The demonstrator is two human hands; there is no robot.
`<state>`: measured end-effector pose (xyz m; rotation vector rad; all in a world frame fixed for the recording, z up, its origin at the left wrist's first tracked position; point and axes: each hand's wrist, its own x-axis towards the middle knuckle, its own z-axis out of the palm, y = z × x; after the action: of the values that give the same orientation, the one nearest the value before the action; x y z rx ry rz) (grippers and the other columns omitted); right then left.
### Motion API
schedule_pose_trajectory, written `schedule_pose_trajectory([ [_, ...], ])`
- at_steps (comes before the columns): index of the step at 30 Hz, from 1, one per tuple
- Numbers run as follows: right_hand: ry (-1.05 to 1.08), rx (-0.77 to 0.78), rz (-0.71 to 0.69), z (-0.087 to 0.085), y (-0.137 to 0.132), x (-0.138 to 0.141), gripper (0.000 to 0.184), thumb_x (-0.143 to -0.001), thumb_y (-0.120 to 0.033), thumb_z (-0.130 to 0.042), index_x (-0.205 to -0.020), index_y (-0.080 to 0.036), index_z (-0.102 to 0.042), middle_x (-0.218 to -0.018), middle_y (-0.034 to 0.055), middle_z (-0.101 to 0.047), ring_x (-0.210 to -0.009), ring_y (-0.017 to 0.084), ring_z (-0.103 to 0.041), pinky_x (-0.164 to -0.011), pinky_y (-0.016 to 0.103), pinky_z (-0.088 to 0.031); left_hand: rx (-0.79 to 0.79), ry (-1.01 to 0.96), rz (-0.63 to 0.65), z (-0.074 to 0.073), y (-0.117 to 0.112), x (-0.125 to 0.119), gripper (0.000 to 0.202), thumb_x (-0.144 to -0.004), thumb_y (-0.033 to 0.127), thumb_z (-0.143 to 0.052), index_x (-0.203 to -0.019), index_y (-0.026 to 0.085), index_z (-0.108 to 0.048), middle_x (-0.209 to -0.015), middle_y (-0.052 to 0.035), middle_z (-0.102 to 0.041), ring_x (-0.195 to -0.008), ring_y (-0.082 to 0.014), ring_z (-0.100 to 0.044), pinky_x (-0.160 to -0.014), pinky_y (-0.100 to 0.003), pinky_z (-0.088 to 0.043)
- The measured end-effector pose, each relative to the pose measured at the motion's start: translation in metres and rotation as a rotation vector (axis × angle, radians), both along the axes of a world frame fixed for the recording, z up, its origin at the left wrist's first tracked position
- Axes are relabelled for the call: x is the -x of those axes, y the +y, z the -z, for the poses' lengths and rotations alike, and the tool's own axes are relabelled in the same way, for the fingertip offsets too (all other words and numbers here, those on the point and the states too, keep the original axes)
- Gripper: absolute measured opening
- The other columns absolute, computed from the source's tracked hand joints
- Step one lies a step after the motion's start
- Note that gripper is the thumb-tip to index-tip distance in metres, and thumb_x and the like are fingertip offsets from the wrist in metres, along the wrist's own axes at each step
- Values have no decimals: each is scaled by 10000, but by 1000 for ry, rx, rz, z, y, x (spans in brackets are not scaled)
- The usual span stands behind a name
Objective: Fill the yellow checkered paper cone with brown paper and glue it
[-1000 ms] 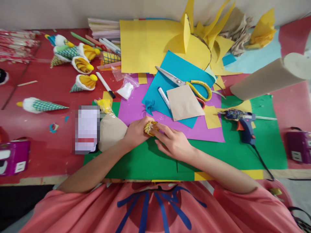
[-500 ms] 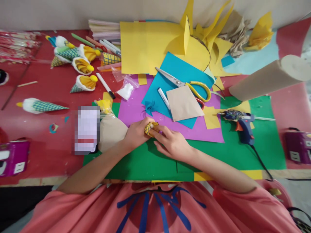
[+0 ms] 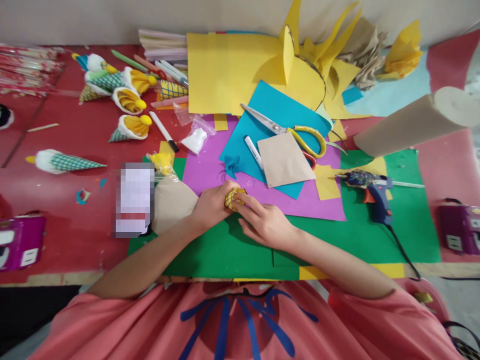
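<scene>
Checked yellow piece (image 3: 229, 199): clamped in fingers of left hand (image 3: 210, 206); right hand's (image 3: 270, 224) fingertips at its right edge, grip unclear.

Right hand (image 3: 269, 225) now reaching further across yellow patterned piece (image 3: 229, 199).

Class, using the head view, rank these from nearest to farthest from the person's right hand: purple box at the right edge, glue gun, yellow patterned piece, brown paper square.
From the right hand:
1. Yellow patterned piece: at its fingertips.
2. Brown paper square: just beyond the hand.
3. Glue gun: off to the right.
4. Purple box: far right.
</scene>
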<state>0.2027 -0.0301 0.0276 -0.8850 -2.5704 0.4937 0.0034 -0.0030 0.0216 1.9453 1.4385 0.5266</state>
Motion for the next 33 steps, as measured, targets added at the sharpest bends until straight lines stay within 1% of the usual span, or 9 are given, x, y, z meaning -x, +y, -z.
schedule_pose_trajectory([
  [6, -54, 87, 46, -3, 1, 0, 446, -1002, -264, -408, -1425, -144, -482, -1436, 230, -514, -877, 212, -716, -577, 301, -611, 5, -7, -51, 1, 1, 1, 233, -741, 278, -620, -967, 231, -590, -784, 20, -714, -688, -173, -679, -604, -252, -482],
  [10, 1, 92, 31, 0, 3, -2, 430, -1017, -285, -404, -1405, -120, -487, -1425, 222, -543, -963, 229, -721, -629, 304, -623, -4, 5, -72, 0, 1, 0, 240, -760, 272, -600, -994, 218, -597, -830, 16, -723, -712, -163, -681, -640, -244, -497],
  [16, 69, 150, 49, 0, 2, -3, 401, -1012, -266, -432, -1388, -146, -504, -1365, 204, -562, -952, 212, -719, -661, 304, -627, 29, -2, -77, -2, 1, -1, 218, -764, 250, -622, -981, 230, -616, -819, 23, -729, -710, -155, -679, -633, -231, -491],
  [20, 211, 129, 43, -1, 4, -5, 369, -1019, -260, -421, -1361, -150, -503, -1303, 174, -631, -1115, 219, -695, -782, 303, -638, 40, -23, -116, -3, 0, -1, 219, -750, 292, -678, -947, 228, -610, -775, 37, -716, -683, -151, -672, -600, -219, -476],
  [22, 270, 123, 41, -1, 5, -5, 335, -1017, -248, -424, -1322, -156, -525, -1277, 160, -656, -1149, 207, -686, -831, 301, -632, 46, -13, -115, -4, 0, -1, 231, -735, 278, -693, -944, 229, -609, -754, 43, -709, -675, -151, -673, -587, -214, -469],
  [25, 303, 104, 28, 1, 6, -4, 294, -1012, -246, -437, -1254, -141, -568, -1221, 157, -683, -1124, 210, -701, -848, 314, -631, 50, -15, -58, -5, 0, -1, 243, -735, 232, -678, -970, 231, -615, -768, 41, -715, -675, -147, -677, -594, -215, -477],
  [28, 290, 94, 31, 2, 5, -2, 278, -1010, -248, -442, -1221, -137, -586, -1203, 157, -693, -1047, 203, -727, -797, 299, -636, 44, -39, -9, -4, 0, -1, 237, -744, 224, -670, -974, 231, -614, -784, 34, -722, -670, -146, -678, -597, -222, -483],
  [31, 277, 54, 63, 2, 4, -2, 274, -1003, -249, -447, -1202, -141, -601, -1254, 176, -672, -930, 192, -743, -747, 307, -635, 45, -32, -40, -4, 0, -3, 222, -752, 235, -670, -965, 231, -604, -774, 31, -719, -664, -153, -680, -580, -228, -470],
  [33, 273, 42, 73, 1, 4, -2, 275, -1001, -250, -450, -1200, -142, -606, -1286, 188, -659, -932, 200, -743, -763, 325, -632, 49, -21, -63, -5, 1, -3, 219, -756, 237, -665, -965, 230, -599, -768, 32, -716, -664, -155, -683, -572, -229, -461],
])
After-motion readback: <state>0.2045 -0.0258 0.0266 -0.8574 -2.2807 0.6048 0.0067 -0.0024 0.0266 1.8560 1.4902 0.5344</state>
